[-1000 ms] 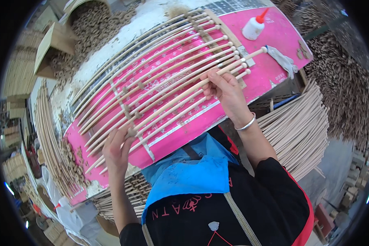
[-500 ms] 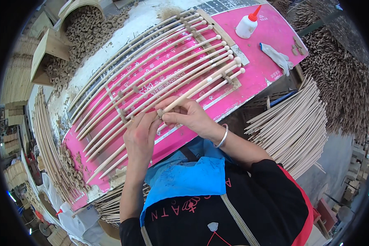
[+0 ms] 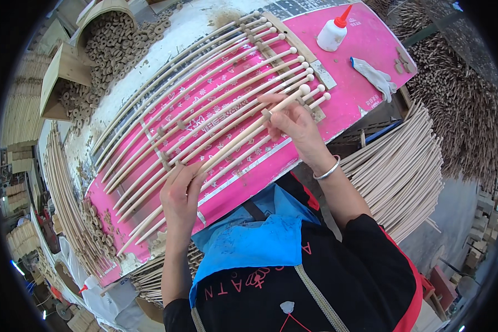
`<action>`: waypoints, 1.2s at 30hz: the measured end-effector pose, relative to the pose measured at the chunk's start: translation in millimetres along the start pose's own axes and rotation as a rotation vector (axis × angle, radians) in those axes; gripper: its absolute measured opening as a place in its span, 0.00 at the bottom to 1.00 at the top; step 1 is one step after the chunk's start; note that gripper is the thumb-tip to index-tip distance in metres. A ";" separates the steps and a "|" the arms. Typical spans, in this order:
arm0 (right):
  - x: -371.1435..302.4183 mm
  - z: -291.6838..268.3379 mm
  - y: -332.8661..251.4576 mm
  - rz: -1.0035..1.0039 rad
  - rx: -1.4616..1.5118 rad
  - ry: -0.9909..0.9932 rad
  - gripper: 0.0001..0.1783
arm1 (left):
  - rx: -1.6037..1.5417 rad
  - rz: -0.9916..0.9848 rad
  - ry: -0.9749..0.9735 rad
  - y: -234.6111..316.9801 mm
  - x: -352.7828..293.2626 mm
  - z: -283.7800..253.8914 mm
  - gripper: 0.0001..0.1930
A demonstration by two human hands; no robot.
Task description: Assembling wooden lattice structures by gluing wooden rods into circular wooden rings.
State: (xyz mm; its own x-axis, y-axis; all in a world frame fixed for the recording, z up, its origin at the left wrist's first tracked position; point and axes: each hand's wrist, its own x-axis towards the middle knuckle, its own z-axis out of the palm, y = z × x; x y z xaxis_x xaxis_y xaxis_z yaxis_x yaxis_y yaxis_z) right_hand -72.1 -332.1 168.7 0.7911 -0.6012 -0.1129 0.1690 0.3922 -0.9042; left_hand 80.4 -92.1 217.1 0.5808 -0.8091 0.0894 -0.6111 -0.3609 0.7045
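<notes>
A pale wooden stick (image 3: 233, 145) with a ball end (image 3: 304, 89) slants across the row of similar sticks, lifted slightly over them. My left hand (image 3: 181, 191) pinches it partway along its length. Nearer the ball, my right hand (image 3: 300, 126) has thumb and fingers closed around a small brown wooden ring (image 3: 266, 113) on the stick. Part of that ring is hidden by the fingers. Beneath and beyond, several ball-ended sticks (image 3: 227, 88) lie side by side, some with rings on them.
The sticks rest on a pink-covered table (image 3: 310, 27). A white glue bottle (image 3: 332, 36) with a red tip and a white glove (image 3: 374, 78) are at the far right. Loose rings (image 3: 110, 50) spill from containers at far left. A bundle of sticks (image 3: 395, 166) stands at right.
My right hand has slid up and right along the stick with the ring, toward the ball end. My left hand stays near its place; the hands are now apart.
</notes>
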 end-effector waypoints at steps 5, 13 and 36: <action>3.1 -9.0 7.8 0.027 -0.013 -0.035 0.25 | 0.022 0.010 0.014 -2.4 3.8 -0.1 0.09; 5.8 -13.4 -5.5 0.049 -0.008 -0.032 0.17 | 0.033 0.002 -0.004 -3.1 12.7 1.9 0.10; 60.3 -54.1 -28.2 -0.023 -0.293 0.232 0.17 | 0.266 0.210 0.092 -26.2 141.6 35.5 0.21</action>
State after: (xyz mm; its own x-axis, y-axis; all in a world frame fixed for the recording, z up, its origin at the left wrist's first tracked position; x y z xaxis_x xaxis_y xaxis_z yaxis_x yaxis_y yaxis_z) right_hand -61.0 -417.1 165.1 0.6293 -0.7623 -0.1510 -0.0166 0.1811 -0.9833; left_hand 159.5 -213.8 186.3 0.4664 -0.8374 0.2849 -0.8340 -0.3089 0.4572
